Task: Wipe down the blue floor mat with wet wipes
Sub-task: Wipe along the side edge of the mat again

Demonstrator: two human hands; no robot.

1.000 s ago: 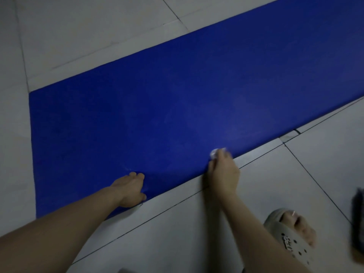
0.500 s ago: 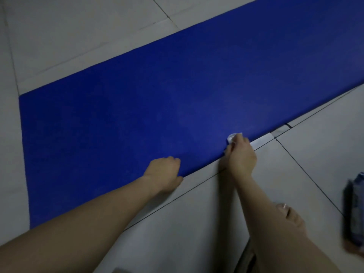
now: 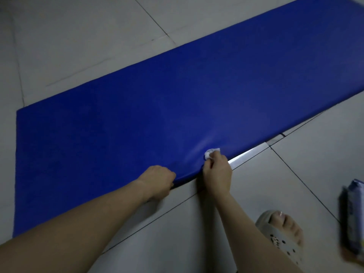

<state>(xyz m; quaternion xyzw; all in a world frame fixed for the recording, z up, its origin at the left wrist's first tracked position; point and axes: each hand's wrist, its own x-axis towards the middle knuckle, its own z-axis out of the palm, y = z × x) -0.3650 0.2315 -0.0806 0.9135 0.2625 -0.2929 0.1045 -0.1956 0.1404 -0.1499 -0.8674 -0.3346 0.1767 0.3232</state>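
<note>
The blue floor mat [image 3: 157,119] lies diagonally across pale floor tiles. My left hand [image 3: 157,179] grips the mat's near edge with curled fingers, and that edge is lifted slightly off the floor there. My right hand [image 3: 216,170] sits just to the right at the same edge and holds a crumpled white wet wipe [image 3: 210,153] against the mat surface. A faint wet streak shines on the mat beside the wipe.
A pack of wet wipes [image 3: 354,219], blurred, shows at the right edge of the frame. My foot in a pale perforated sandal [image 3: 279,231] stands on the tiles at lower right. Dark grout lines cross the floor.
Both hands have moved right along the mat's near edge. My left hand went from resting on the edge to gripping and lifting it. The wipe stays in my right hand.
</note>
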